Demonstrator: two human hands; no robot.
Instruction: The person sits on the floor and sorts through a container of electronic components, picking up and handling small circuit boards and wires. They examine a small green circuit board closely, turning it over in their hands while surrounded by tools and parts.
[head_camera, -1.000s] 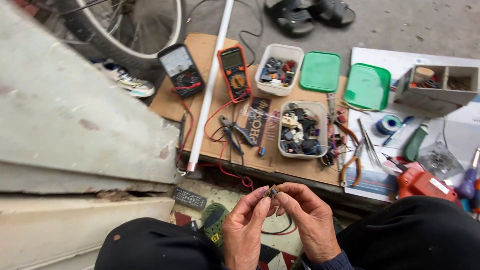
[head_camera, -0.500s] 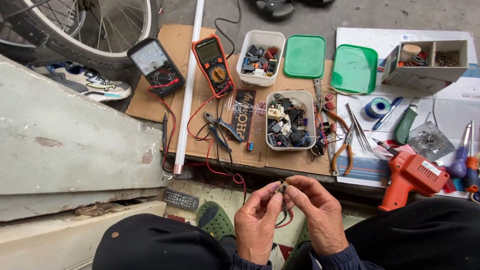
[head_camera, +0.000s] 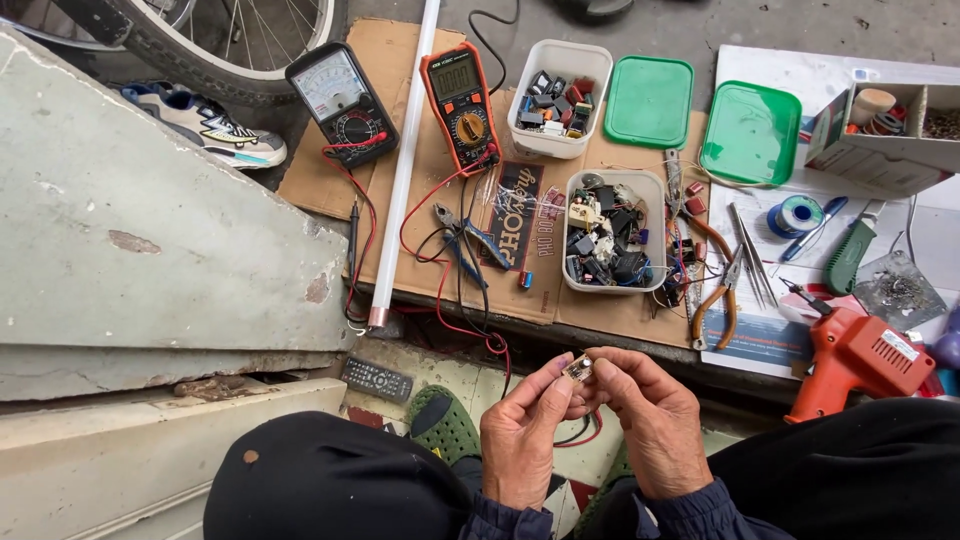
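My left hand (head_camera: 524, 430) and my right hand (head_camera: 652, 420) meet in front of me, above my knees. Together their fingertips pinch a small electronic part (head_camera: 577, 369) with thin wires hanging below it. Just beyond my hands lies a sheet of cardboard (head_camera: 430, 190) on the ground. On it sit a clear tub of mixed electronic parts (head_camera: 612, 238), blue-handled pliers (head_camera: 462, 235) and an orange digital multimeter (head_camera: 461, 95) with red and black leads.
A black analogue meter (head_camera: 340, 100), a white tube lamp (head_camera: 404, 165), a second tub of parts (head_camera: 557, 88), two green lids (head_camera: 650, 100), orange-handled pliers (head_camera: 722, 300), an orange glue gun (head_camera: 858, 352), a remote control (head_camera: 377, 379), a bicycle wheel (head_camera: 235, 45), a concrete slab (head_camera: 120, 240).
The view has shifted slightly toward the cardboard. My hands stay together on the small part, turning it slightly between the fingertips.
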